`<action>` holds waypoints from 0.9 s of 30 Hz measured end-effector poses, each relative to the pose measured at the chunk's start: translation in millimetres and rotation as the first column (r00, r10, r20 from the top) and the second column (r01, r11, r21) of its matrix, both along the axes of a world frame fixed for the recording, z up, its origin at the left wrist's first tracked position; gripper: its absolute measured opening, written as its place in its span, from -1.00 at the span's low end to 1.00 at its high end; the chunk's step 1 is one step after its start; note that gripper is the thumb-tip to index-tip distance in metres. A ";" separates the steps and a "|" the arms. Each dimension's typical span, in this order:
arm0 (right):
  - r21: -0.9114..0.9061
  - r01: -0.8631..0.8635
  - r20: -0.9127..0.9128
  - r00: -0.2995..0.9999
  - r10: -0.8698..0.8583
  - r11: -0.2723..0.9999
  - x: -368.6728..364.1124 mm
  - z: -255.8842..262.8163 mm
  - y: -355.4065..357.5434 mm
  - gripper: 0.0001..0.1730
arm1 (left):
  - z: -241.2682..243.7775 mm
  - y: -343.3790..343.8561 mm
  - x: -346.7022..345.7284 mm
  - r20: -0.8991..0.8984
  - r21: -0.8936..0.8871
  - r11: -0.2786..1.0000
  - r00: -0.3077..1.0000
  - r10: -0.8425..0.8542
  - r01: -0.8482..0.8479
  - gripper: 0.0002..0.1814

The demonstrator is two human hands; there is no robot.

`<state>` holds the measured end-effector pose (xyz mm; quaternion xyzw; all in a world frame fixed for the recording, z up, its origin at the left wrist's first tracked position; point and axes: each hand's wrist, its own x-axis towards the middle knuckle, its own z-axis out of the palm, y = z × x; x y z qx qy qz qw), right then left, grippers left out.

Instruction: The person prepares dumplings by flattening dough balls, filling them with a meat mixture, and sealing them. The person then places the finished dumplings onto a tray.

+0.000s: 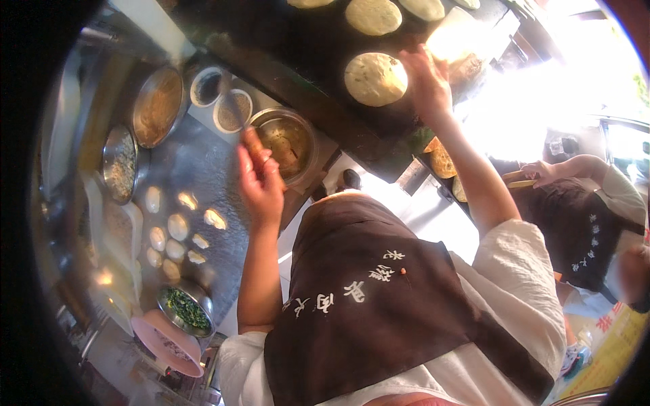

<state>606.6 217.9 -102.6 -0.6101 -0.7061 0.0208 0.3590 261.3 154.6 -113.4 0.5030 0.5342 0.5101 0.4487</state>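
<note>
My left hand (pixel 261 185) grips the wooden handle (pixel 256 147) of a tool whose blurred, narrow blade points up over two small white bowls. I cannot tell what kind of tool it is. One bowl (pixel 205 87) has dark contents, the other bowl (pixel 232 110) pale grains. Just beside my left hand stands a steel basin (pixel 311 134) with brownish liquid. My right hand (pixel 427 83) has its fingers apart at the right edge of a round, pale flatbread (pixel 376 81) on a dark griddle (pixel 304 56). Whether the fingers touch it is unclear.
More flatbreads (pixel 373 16) lie farther up the griddle. On the metal worktop (pixel 203 162) at left are several dough pieces (pixel 177 227), steel bowls of filling (pixel 120 165) and chopped greens (pixel 185 308), and a pink basin (pixel 167 342). At right, a co-worker's hand (pixel 543 173) holds wooden tongs (pixel 520 180).
</note>
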 end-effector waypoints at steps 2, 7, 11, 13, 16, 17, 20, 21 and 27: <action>0.047 0.058 -0.313 0.949 -0.040 0.997 -13.7 19.7 -16.3 -0.58 | 10.5 9.3 42.1 -0.034 0.111 0.987 0.993 -0.109 0.113 -0.38; -0.314 -0.332 -0.949 0.151 -0.279 0.890 -26.1 26.6 -76.0 -0.60 | 24.6 60.7 155.5 -0.533 0.385 0.671 0.746 -0.398 0.633 -0.45; -0.409 -0.452 -0.903 0.074 -0.424 0.793 24.6 55.2 -110.8 -0.74 | 20.5 129.6 167.4 -0.889 -0.046 0.732 0.306 -0.340 0.679 -0.43; -0.453 -0.619 -0.877 0.181 -0.444 0.642 39.9 80.4 -136.3 -0.76 | 15.4 130.2 160.6 -0.707 0.169 0.748 0.608 -0.362 0.642 -0.47; -0.805 -0.552 -0.461 0.348 -0.816 0.219 28.9 92.6 -141.2 -0.76 | 12.4 101.3 156.5 -0.598 0.250 0.816 0.746 -0.293 0.521 -0.54; -0.836 -0.508 -0.478 0.490 -0.729 0.207 19.6 86.7 -127.4 -0.73 | 13.6 95.2 157.2 -0.653 0.181 0.833 0.697 -0.296 0.523 -0.57; -0.566 -0.664 -0.812 0.344 -0.472 0.489 -25.5 39.6 -42.7 -0.70 | 21.1 105.4 155.7 -0.550 0.295 0.891 0.824 -0.138 0.346 -0.65; -0.614 -0.543 -0.784 0.507 -0.360 0.573 -40.5 26.1 -14.8 -0.69 | 24.7 122.7 150.8 -0.516 0.294 0.918 0.853 -0.083 0.267 -0.67; -0.282 0.163 0.152 0.981 -0.124 0.945 -86.1 13.5 58.6 -0.50 | 22.9 165.1 103.9 -0.026 0.120 0.993 0.999 -0.019 0.022 -0.38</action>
